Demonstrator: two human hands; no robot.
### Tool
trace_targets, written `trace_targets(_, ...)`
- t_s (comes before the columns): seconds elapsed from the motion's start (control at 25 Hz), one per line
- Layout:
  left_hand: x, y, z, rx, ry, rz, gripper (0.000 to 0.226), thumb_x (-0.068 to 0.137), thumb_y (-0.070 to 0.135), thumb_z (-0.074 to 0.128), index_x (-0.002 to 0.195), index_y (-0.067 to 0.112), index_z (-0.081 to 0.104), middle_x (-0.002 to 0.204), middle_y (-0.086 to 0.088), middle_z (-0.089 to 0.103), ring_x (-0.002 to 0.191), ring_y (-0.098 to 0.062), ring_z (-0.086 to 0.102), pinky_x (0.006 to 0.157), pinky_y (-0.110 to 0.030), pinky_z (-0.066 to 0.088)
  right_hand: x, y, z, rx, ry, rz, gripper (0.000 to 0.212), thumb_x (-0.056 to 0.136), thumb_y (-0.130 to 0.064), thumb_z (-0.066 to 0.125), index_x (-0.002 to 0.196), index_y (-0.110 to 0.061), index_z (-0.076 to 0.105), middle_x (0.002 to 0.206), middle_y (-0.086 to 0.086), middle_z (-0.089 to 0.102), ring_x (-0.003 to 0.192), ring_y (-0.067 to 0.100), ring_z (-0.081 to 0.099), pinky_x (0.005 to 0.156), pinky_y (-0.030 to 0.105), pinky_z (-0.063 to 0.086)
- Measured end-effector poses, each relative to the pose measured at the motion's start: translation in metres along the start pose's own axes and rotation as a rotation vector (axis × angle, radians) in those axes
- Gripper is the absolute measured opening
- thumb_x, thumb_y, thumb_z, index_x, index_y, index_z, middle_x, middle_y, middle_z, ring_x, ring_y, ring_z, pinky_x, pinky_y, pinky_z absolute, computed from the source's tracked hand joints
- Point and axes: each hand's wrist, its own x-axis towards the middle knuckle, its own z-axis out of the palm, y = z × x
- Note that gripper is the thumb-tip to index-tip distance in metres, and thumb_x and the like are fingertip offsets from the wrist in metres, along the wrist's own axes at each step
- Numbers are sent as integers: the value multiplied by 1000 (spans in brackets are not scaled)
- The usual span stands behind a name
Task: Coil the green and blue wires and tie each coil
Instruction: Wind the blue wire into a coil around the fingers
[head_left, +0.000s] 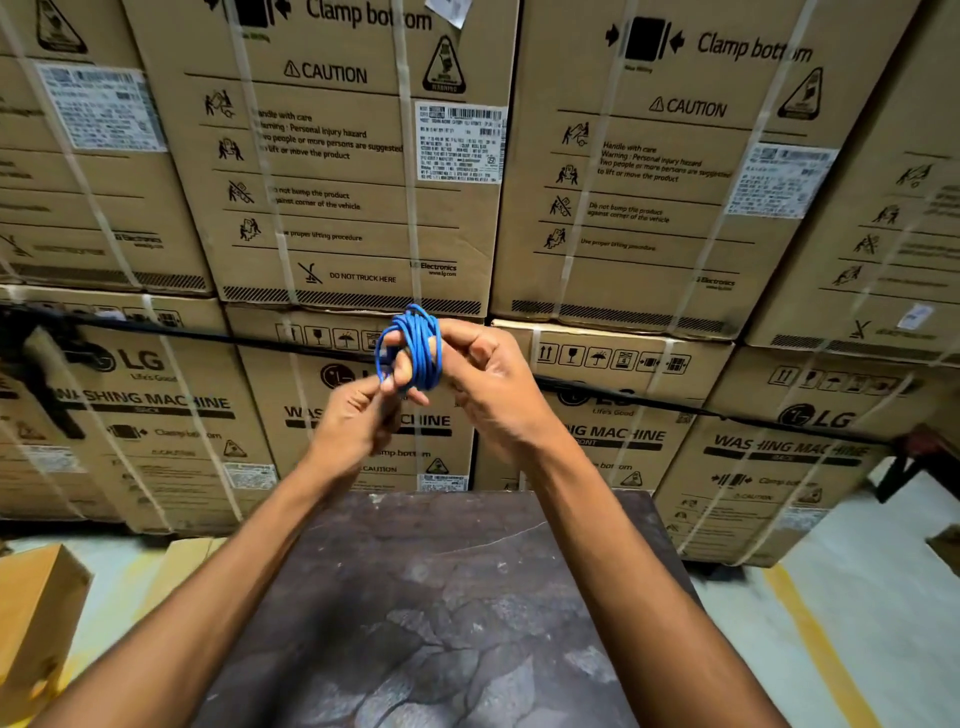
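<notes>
The blue wire (415, 345) was bunched into a small coil, held up in the air above the far edge of the dark table (441, 597). The right hand (488, 379), at the coil's three o'clock, gripped the loops. The left hand (358, 415), at seven o'clock, pinched a strand. Stacked cardboard boxes (337, 171) filled twelve o'clock.

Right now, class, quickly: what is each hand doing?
Left hand: closed, pinching the blue wire at the coil's lower edge.
Right hand: closed, holding the blue wire coil.
</notes>
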Motion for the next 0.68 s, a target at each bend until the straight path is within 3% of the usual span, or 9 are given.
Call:
trace_targets(0.12,-8,-20,12,-50,-81,-105,42,102,45,42,95,17,73,55,9,29,45,-6,21,40,-20,16,7,6,-4,-134,99,-40,27,109,-1,44,120,15,62,92,21,70,89,31,72,92,45,58)
trace_targets(0.2,-13,-23,12,-2,-40,-78,46,102,53,46,88,18,71,53,9,33,42,-6,24,39,-18,20,8,13,-10,-309,138,-83,25,107,4,43,109,12,67,92,22,73,90,33,73,94,47,59)
trace_targets(0.32,-23,-19,10,404,-32,115,38,104,47,41,91,25,69,53,7,35,48,-9,31,46,-26,25,2,29,-18,-700,188,-106,21,102,-2,49,89,-1,66,81,8,70,76,21,67,74,36,54)
trace_targets(0.44,-36,-4,-1,744,-111,160,30,107,36,43,94,33,69,49,8,35,46,-7,34,50,-26,25,-8,43,-28,-942,194,-77,19,99,-3,54,82,-10,59,65,-6,52,57,10,45,57,30,32)
trace_targets(0.56,-33,37,-20,1073,-142,202,25,104,40,46,92,37,67,52,9,49,48,-4,43,53,-24,33,-15,44,-36,-1030,72,19,28,100,-5,55,78,-21,48,62,-14,43,57,2,44,56,22,29)
trace_targets(0.68,-8,71,-40,1227,-248,296,31,100,56,44,97,36,68,72,12,66,66,-2,60,60,-29,47,-16,35,-34,-1014,-204,150,24,101,-10,53,78,-14,55,69,-11,59,64,0,55,61,24,43)
